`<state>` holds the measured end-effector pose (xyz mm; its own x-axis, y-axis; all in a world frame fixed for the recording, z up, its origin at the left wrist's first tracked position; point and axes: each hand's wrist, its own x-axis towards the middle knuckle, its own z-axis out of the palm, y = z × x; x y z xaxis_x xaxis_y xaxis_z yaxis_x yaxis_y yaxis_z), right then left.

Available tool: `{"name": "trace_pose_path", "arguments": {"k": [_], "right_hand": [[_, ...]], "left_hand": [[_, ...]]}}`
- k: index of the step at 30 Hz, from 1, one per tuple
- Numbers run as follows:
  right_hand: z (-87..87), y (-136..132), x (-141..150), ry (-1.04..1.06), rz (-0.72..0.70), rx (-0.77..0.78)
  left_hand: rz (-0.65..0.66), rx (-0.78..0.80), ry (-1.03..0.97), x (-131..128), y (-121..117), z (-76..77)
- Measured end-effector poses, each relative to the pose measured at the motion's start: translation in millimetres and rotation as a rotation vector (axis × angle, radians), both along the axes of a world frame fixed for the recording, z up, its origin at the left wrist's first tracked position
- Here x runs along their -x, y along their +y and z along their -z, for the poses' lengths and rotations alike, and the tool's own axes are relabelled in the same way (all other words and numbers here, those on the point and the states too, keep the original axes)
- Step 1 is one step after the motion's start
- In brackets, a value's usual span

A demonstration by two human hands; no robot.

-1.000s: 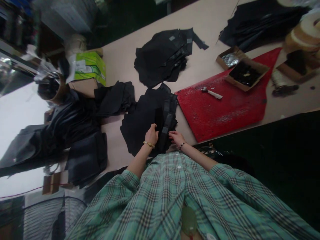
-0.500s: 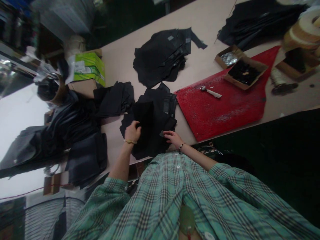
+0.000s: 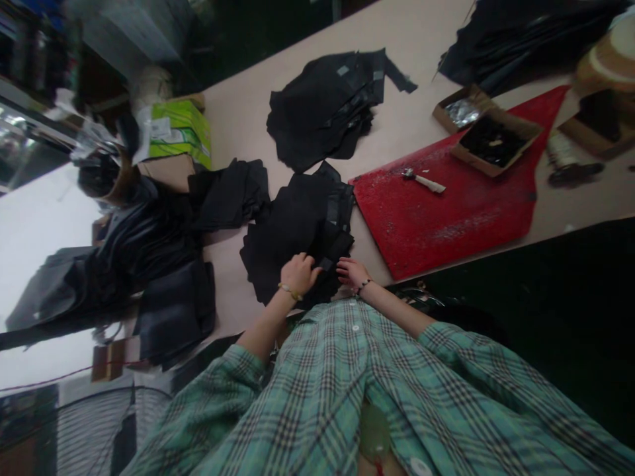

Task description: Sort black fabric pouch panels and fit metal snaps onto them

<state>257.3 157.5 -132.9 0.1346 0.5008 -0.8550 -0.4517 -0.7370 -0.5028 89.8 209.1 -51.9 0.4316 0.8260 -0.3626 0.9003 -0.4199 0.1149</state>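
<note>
Our left hand (image 3: 298, 274) spreads thumb and fingers apart on the black pile (image 3: 285, 221); whether our right hand (image 3: 352, 272), at its right side, pinches, we cannot tell. The pile lies by the near edge of the counter (image 3: 229, 264), left of the red board (image 3: 446, 221).

A pale work table (image 3: 233, 264) runs slantwise across a dim room, over a dark green floor (image 3: 570, 317). A glaring white surface (image 3: 44, 211) lies at the left
</note>
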Motion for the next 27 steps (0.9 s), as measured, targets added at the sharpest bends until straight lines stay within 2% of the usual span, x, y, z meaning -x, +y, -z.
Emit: {"name": "trace_pose_path", "arguments": {"k": [2, 5, 10, 17, 19, 21, 25, 27], "right_hand": [[-0.6, 0.1, 1.0, -0.025, 0.004, 0.007], [-1.9, 0.3, 2.3, -0.054, -0.002, 0.007], [-4.8, 0.5, 1.2, -0.035, -0.014, -0.012], [-9.4, 0.5, 0.9, -0.008, -0.037, -0.057], [-9.5, 0.7, 0.3, -0.035, -0.068, -0.077], [-8.7, 0.6, -1.2, -0.044, -0.083, -0.082], [-5.5, -1.7, -4.2, 0.0, -0.063, -0.063], [-4.2, -3.2, -4.1, 0.036, -0.052, -0.061]], "left_hand": [[0.01, 0.058, -0.025, -20.7, -18.0, 23.8], [-0.037, 0.059, -0.041, -27.6, -28.2, 40.5], [-0.104, 0.057, -0.037, -17.4, -23.5, 45.2], [-0.129, 0.071, -0.056, -32.8, -34.2, 42.8], [-0.164, 0.077, -0.051, -21.5, -22.1, 32.0], [-0.231, 0.028, -0.031, 8.8, 4.1, 9.0], [-0.394, -0.299, 0.013, 101.5, 68.6, -68.2], [-0.426, -0.438, 0.079, 134.5, 86.1, -102.8]]}}
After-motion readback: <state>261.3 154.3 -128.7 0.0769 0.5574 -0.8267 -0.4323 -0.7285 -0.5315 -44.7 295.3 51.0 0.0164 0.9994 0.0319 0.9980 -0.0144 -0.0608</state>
